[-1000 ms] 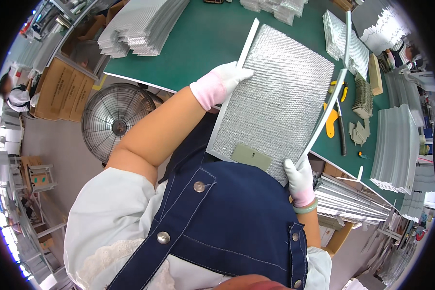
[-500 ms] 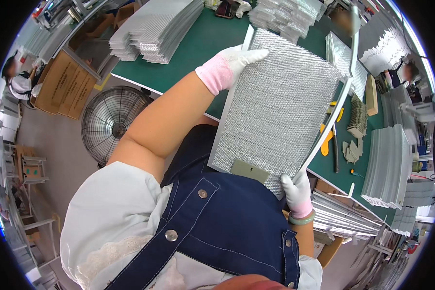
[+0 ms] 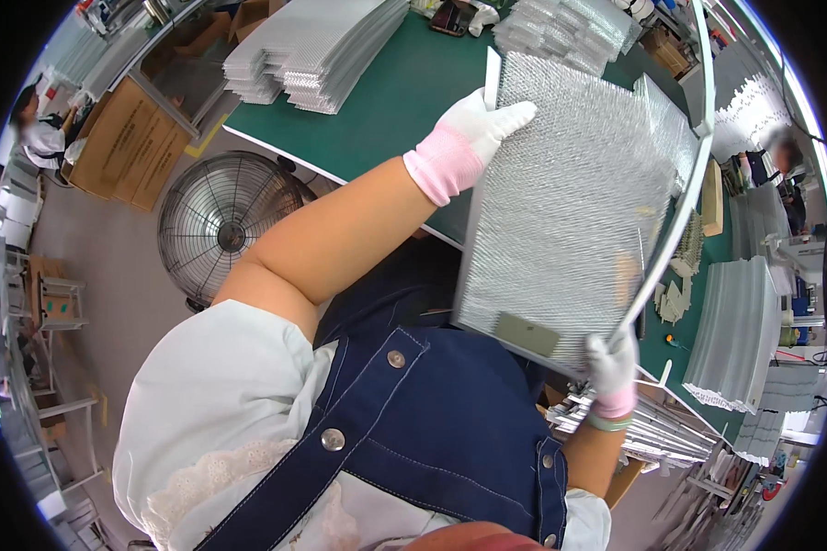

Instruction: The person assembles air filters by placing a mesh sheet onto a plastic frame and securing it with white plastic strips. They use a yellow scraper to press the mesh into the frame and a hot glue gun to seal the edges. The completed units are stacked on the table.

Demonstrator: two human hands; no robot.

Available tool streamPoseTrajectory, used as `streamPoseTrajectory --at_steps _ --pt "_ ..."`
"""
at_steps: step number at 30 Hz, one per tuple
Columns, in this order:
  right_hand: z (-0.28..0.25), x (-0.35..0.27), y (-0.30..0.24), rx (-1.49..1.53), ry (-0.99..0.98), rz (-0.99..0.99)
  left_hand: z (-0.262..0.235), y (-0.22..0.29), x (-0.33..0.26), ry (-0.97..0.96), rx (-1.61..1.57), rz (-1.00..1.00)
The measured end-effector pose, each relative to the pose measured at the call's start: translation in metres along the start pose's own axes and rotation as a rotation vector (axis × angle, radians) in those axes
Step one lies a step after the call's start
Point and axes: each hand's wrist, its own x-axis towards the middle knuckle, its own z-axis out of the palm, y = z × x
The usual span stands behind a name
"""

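Holds a silver mesh panel at two edges

Grips the panel's left edge near the top with the left fingers, laying the thumb over the mesh. Clasps the lower right corner with the right fingers, slightly blurred, beside a pale metal strip. Tilts the panel right of centre in the frame, with an olive-grey plate at the bottom edge, just beside the navy apron.

Farther out, shows a green worktop behind and beneath the panel. Bears there a mesh stack at upper left, a silvery pile at upper right of centre, and pale sheets at right. Includes a round fan left of centre.
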Motion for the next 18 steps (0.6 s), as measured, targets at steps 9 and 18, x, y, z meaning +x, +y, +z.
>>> streamPoseTrajectory --at_steps 9,18 --pt "-0.097 0.004 -0.089 0.020 -0.394 0.152 0.009 -0.035 -0.109 -0.083 -0.137 -0.485" --pt "-0.096 0.016 -0.096 -0.215 -0.518 0.269 -0.009 -0.038 -0.150 -0.339 0.516 -0.910"
